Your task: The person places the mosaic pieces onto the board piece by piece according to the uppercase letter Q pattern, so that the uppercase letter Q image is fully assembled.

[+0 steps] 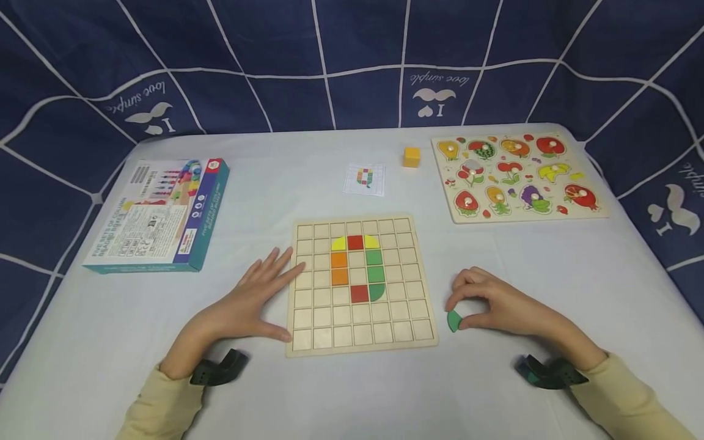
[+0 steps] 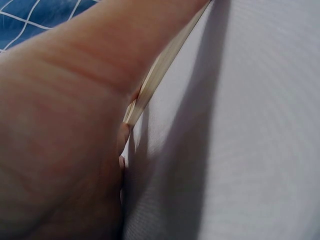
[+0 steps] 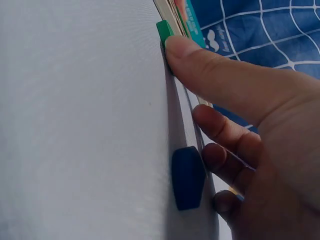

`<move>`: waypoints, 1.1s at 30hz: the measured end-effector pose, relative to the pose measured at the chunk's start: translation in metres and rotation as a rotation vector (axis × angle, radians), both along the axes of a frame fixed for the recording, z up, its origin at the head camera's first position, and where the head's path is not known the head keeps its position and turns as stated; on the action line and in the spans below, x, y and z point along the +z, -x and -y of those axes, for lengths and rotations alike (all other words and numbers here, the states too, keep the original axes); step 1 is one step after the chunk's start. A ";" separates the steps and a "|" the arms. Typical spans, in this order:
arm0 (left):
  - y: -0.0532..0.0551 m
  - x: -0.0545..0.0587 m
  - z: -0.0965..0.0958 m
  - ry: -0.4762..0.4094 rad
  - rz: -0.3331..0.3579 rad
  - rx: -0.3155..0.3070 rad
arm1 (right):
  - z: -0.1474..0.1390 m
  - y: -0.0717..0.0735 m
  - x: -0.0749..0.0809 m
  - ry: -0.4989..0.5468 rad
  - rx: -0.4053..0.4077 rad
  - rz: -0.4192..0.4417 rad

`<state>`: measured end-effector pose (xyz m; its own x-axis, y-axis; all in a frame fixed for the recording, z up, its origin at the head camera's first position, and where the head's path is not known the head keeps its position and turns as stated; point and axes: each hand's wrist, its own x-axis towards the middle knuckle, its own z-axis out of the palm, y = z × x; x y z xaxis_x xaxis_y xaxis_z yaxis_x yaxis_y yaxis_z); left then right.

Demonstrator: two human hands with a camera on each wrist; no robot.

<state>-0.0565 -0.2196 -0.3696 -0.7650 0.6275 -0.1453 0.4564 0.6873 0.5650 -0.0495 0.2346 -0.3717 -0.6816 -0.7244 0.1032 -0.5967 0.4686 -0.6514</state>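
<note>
A square wooden grid board (image 1: 308, 318) lies mid-table. Colored tiles form a ring on it: red (image 1: 355, 242), yellow (image 1: 371, 242), orange (image 1: 339, 269) and green (image 1: 376, 274). My left hand (image 1: 247, 305) rests at the board's left edge, fingers spread, with index finger and thumb reaching onto the rim. To the right of the board, my right hand (image 1: 495, 302) pinches a green rounded tile (image 1: 453, 321) between thumb and forefinger. In the right wrist view, a dark blue piece (image 3: 189, 178) lies on the table beneath that hand; the head view hides it.
Behind the board lies a small pattern card (image 1: 365, 179), with a yellow cube (image 1: 411, 157) beside it. A wooden fruit puzzle (image 1: 517, 177) occupies the back right. At the left is a toy box (image 1: 156, 214). Blue checked cloth (image 1: 352, 49) hangs behind the white table.
</note>
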 end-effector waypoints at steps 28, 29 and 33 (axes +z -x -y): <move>-0.001 0.000 0.000 0.006 -0.008 0.006 | 0.056 0.014 0.019 0.235 -0.310 0.304; -0.002 0.000 0.000 0.006 -0.009 0.006 | 0.063 0.015 0.020 0.257 -0.318 0.331; -0.001 0.000 -0.001 -0.002 -0.015 0.001 | 0.091 0.017 0.022 0.327 -0.321 0.392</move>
